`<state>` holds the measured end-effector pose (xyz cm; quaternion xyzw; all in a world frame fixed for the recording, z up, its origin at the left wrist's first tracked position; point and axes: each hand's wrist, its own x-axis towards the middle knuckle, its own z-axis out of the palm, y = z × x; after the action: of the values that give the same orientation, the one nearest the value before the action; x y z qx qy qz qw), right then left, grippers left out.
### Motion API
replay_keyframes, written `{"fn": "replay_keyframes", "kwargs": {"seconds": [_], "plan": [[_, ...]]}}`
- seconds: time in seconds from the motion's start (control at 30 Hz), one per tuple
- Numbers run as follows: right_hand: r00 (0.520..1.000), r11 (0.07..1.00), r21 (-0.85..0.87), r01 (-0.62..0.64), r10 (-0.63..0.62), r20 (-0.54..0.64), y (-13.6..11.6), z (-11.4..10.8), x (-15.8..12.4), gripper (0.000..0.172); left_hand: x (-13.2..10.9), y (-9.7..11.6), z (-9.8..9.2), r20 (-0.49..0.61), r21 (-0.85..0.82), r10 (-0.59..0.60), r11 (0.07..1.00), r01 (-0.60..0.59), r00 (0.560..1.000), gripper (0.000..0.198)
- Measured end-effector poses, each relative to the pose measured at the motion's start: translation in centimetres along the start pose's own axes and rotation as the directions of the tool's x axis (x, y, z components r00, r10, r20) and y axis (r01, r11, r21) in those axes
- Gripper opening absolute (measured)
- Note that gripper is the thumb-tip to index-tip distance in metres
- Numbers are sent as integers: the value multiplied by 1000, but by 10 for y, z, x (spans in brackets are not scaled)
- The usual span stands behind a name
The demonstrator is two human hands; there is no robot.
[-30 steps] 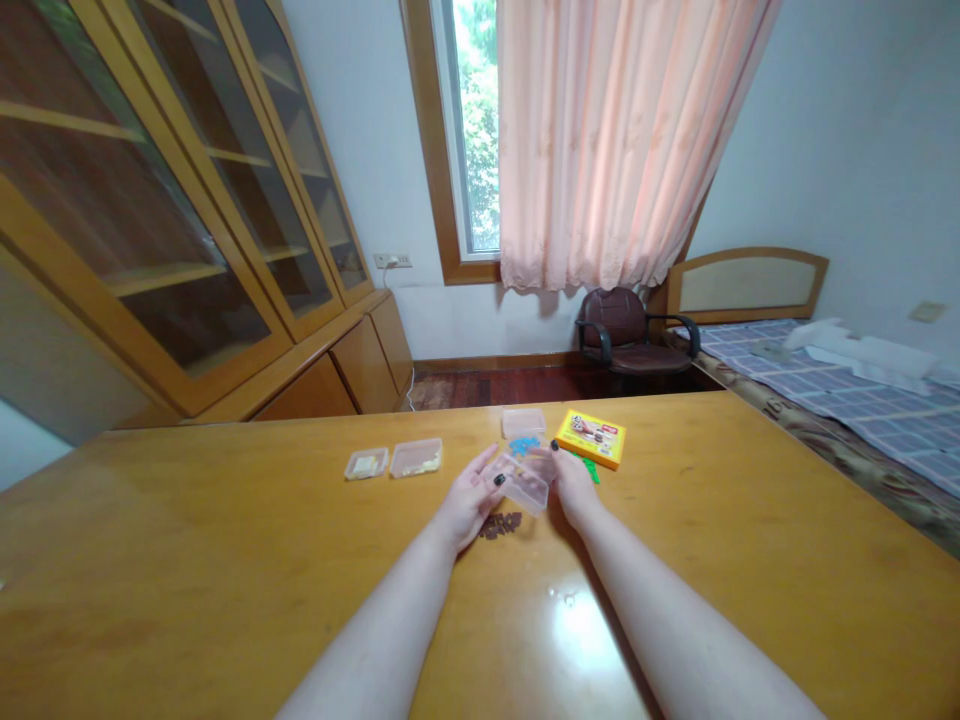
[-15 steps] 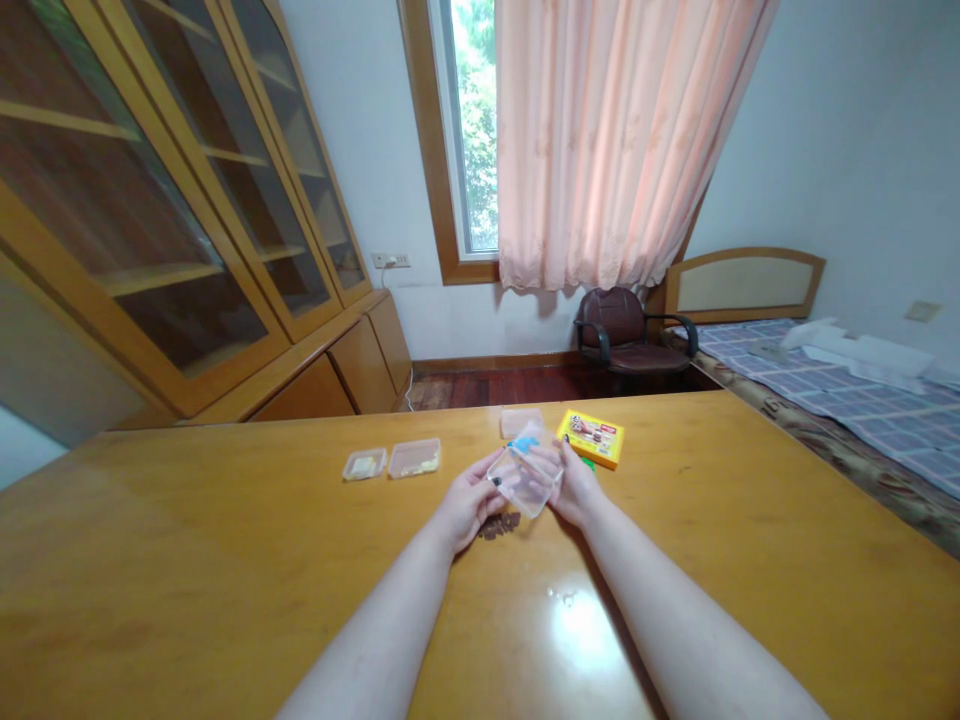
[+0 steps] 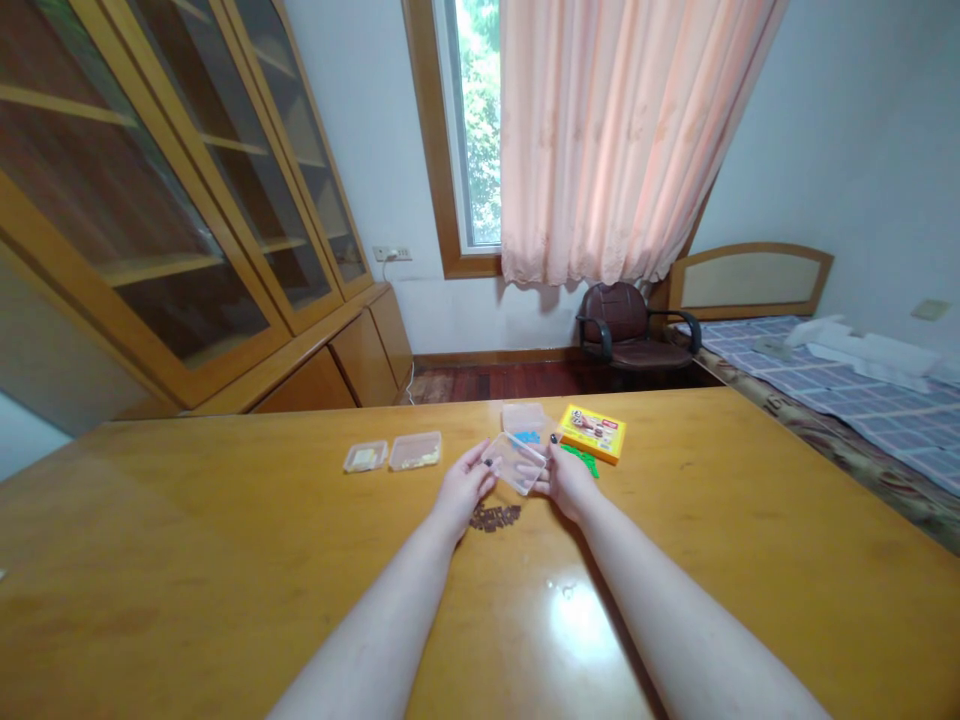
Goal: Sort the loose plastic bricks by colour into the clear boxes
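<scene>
A clear plastic box (image 3: 514,464) is held tilted above the table between my two hands. My left hand (image 3: 463,488) grips its left side, with the thumb against the wall. On the opposite side my right hand (image 3: 566,481) has its fingers closed round the edge. Below the box lies a small heap of brown pieces (image 3: 495,517). Several blue pieces (image 3: 528,437) rest just behind it, and green pieces (image 3: 580,460) lie beyond my right hand. Another clear plastic container (image 3: 523,415) stands behind the blue pieces.
A yellow box (image 3: 594,433) with a printed picture lies at the back right. Two clear containers, a small one (image 3: 365,457) and a larger one (image 3: 415,451), hold pale pieces to the left. Past the wooden table (image 3: 225,560) stand a chair (image 3: 622,330) and a bed (image 3: 840,365).
Both hands have shifted slightly left with the clear box and turned it a little. More of the brown, blue and green pieces shows now.
</scene>
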<state>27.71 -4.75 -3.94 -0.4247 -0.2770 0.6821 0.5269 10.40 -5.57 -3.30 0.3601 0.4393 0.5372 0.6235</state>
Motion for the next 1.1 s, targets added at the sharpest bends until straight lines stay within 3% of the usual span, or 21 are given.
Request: {"fn": "replay_keyframes", "kwargs": {"seconds": [0.07, 0.1, 0.17, 0.23, 0.3, 0.4, 0.53, 0.7, 1.1], "plan": [[993, 999, -16, 45, -46, -105, 2, -3, 3, 31, 1, 1, -5, -76, 251, 176, 956, -152, 981, 36], [986, 998, -16, 68, -70, -150, 2, -4, 4, 30, 0, 2, -7, -56, 402, 281, 885, -237, 958, 29], [969, 994, 5, 112, -108, -223, 0, -5, 6, 29, -5, 5, -8, 112, 651, 410, 658, -378, 905, 14], [948, 988, 35, 151, -135, -288, -3, -6, 6, 27, -12, 8, -5, 324, 772, 385, 420, -476, 864, 7], [926, 983, 46, 179, -152, -347, -5, -5, 6, 28, -20, 8, 1, 471, 814, 287, 221, -536, 834, 7], [905, 980, 31, 196, -169, -391, -7, -2, 4, 29, -28, 5, 11, 536, 836, 151, 41, -547, 830, 18], [903, 981, 33, 194, -165, -396, -7, 3, 1, 27, -26, 3, 13, 483, 876, 81, -34, -482, 872, 14], [907, 980, -4, 197, -184, -378, -6, 2, 1, 26, -17, 5, 5, 436, 900, 59, -36, -434, 898, 10], [888, 954, -114, 276, -298, -350, 1, -9, 8, 31, -13, 11, -4, 444, 894, 75, -100, -436, 893, 10]]}}
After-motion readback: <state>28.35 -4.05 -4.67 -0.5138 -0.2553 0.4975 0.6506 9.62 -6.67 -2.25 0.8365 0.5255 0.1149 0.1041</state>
